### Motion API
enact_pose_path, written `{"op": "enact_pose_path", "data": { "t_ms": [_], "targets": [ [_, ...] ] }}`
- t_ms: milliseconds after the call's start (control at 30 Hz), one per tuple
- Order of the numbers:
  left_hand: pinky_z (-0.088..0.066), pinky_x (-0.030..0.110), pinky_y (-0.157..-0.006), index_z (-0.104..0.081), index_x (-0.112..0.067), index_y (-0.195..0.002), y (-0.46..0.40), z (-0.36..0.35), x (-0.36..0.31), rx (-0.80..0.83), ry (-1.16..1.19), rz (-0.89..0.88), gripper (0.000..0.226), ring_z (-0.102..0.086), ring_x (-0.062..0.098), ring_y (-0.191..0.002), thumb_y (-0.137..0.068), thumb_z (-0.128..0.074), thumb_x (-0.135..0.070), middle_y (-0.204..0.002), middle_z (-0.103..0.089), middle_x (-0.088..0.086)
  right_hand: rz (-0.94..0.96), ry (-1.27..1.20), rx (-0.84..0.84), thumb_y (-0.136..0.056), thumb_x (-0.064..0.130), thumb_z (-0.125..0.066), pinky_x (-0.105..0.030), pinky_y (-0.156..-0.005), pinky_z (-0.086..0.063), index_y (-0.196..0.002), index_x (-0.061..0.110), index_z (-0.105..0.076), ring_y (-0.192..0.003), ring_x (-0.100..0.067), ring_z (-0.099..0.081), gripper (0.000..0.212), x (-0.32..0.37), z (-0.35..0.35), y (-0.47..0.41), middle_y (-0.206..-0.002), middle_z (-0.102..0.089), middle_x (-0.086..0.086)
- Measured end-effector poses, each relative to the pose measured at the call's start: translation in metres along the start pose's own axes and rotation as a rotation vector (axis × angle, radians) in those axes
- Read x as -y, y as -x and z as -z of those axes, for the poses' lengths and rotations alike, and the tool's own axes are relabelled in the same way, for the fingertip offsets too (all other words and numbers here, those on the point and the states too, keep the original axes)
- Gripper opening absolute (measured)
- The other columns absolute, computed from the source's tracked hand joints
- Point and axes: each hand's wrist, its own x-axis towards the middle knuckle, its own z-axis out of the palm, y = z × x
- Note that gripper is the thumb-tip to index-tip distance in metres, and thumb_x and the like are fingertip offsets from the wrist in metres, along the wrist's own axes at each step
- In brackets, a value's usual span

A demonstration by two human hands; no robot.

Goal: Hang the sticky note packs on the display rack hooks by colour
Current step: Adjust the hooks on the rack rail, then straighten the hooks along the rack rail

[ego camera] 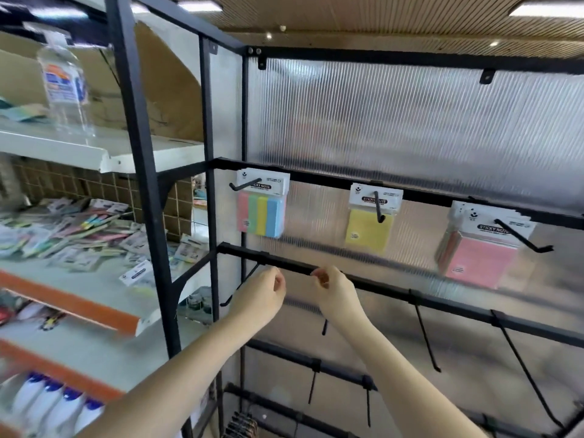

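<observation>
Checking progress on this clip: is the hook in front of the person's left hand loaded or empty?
Empty. The hook on the second bar carries no pack; the left hand beside it holds nothing visible.

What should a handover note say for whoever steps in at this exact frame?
Left hand: fingers loosely curled, holding nothing, just below the second rail.
Right hand: the same, beside it.
Done: multicolour packs on the left hook of the upper rail, a yellow pack on the middle hook, pink packs on the right hook.
Left: a pile of loose packs lies on the shelf to the left; the lower hooks are bare. Fetch packs and hang them by colour.
</observation>
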Motion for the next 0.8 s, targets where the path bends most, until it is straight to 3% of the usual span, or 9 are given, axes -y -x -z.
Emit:
{"op": "enact_pose_path", "data": {
  "t_ms": [100,167,300,500,600,667,800],
  "targets": [
    [-0.052,0.036,-0.079,-0.058,-0.018,-0.106,0.014,0.016,0.017,-0.038,-0.004,0.015,0.017,-0.061,0.016,-0.093,-0.097,-0.046,-0.027,-0.104,-0.065,-0.003,0.081,0.057,0.068,-0.097,0.018,-0.049,-0.033,-0.081,-0.053,-0.112,0.009,-0.058,-0.093,-0.020,-0.060,0.020,0.022,-0.024,0.007,-0.103,-0.063,-0.004],
    [-0.049,0.030,-0.074,-0.058,-0.018,-0.107,0.022,0.028,0.030,-0.054,-0.011,0.028,0.018,-0.059,0.012,-0.091,-0.098,-0.045,-0.026,-0.103,-0.063,-0.006,0.119,0.078,0.110,-0.096,0.019,-0.050,-0.037,-0.081,-0.053,-0.107,0.008,-0.058,-0.090,-0.022,-0.062,0.017,0.036,-0.040,0.011,-0.098,-0.064,-0.006],
    [-0.052,0.036,-0.079,-0.060,-0.020,-0.104,0.035,0.054,0.068,-0.064,-0.028,0.096,0.017,-0.062,0.015,-0.092,-0.097,-0.045,-0.027,-0.103,-0.065,-0.006,0.167,0.072,0.185,-0.095,0.017,-0.049,-0.034,-0.080,-0.050,-0.107,0.007,-0.060,-0.091,-0.023,-0.061,0.019,0.067,-0.070,0.020,-0.100,-0.066,-0.007],
    [-0.051,0.032,-0.073,-0.058,-0.025,-0.101,0.047,0.099,0.137,-0.044,-0.060,0.133,0.013,-0.063,0.012,-0.084,-0.097,-0.047,-0.030,-0.096,-0.065,-0.012,0.216,0.040,0.224,-0.097,0.019,-0.048,-0.032,-0.078,-0.048,-0.109,0.010,-0.059,-0.091,-0.022,-0.062,0.019,0.114,-0.127,0.035,-0.099,-0.066,-0.004],
    [-0.052,0.036,-0.075,-0.061,-0.022,-0.100,0.054,0.122,0.181,-0.031,-0.047,0.193,0.014,-0.064,0.017,-0.087,-0.096,-0.048,-0.025,-0.096,-0.067,-0.006,0.218,0.009,0.238,-0.096,0.022,-0.049,-0.033,-0.076,-0.049,-0.105,0.012,-0.060,-0.087,-0.022,-0.062,0.018,0.135,-0.161,0.046,-0.096,-0.067,-0.004],
    [-0.052,0.038,-0.077,-0.062,-0.021,-0.097,0.057,0.137,0.211,-0.021,-0.033,0.237,0.012,-0.065,0.022,-0.088,-0.093,-0.050,-0.021,-0.095,-0.069,0.000,0.247,-0.008,0.231,-0.095,0.019,-0.050,-0.026,-0.071,-0.046,-0.105,0.012,-0.061,-0.087,-0.020,-0.061,0.016,0.150,-0.186,0.050,-0.097,-0.067,-0.003],
    [-0.047,0.031,-0.070,-0.062,-0.017,-0.100,0.061,0.169,0.267,-0.016,-0.071,0.247,0.013,-0.064,0.023,-0.090,-0.095,-0.050,-0.020,-0.099,-0.068,0.003,0.261,-0.058,0.243,-0.096,0.019,-0.050,-0.025,-0.073,-0.047,-0.103,0.015,-0.061,-0.086,-0.015,-0.060,0.013,0.185,-0.235,0.051,-0.094,-0.064,0.003]
  ]
}}
